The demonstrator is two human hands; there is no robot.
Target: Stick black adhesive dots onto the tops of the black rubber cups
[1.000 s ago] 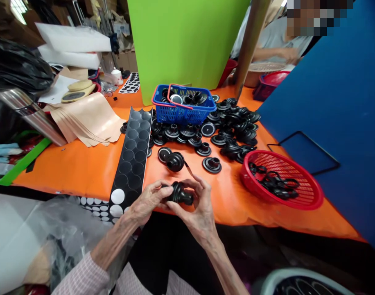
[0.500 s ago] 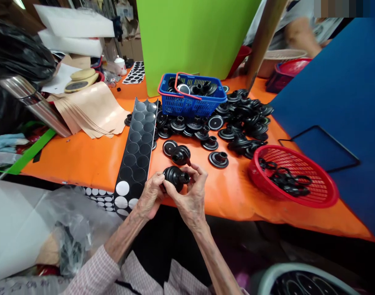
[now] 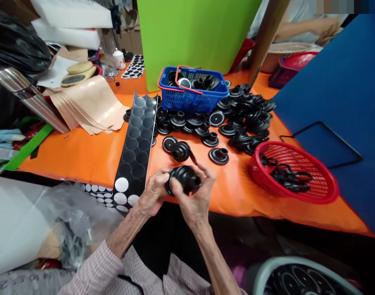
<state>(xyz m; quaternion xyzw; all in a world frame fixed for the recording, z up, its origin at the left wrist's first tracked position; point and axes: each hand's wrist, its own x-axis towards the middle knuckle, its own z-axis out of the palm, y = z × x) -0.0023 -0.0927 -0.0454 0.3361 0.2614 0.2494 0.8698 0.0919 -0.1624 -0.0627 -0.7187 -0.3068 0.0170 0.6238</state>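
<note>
Both hands hold a black ribbed rubber part [image 3: 184,179] above the table's front edge, its hollow narrow end facing right. My left hand [image 3: 154,192] is closed on the wide rim. My right hand [image 3: 196,200] grips the other side, the thumb lying across the ridges. A thin dark strip [image 3: 192,156] sticks up by the right fingertips; whether it is a tool or a bit of rubber I cannot tell. Just beyond the hands lie a similar part [image 3: 180,151] and a black disc with a pale ring [image 3: 169,144]. Left of them is a sheet of round black stickers [image 3: 135,145], its lower end showing white circles.
A blue basket [image 3: 193,100] of black parts stands behind a heap of flanged rubber parts [image 3: 249,110]. To the right is a red basket [image 3: 324,180] with black rings. Brown paper sheets [image 3: 89,106] and a steel flask [image 3: 30,98] lie left. Another person's hands [image 3: 325,28] show behind the blue board.
The rubber part has moved slightly right and turned in my hands. My right hand has shifted right, its thumb now farther over the ridges. The dark strip shows longer.
</note>
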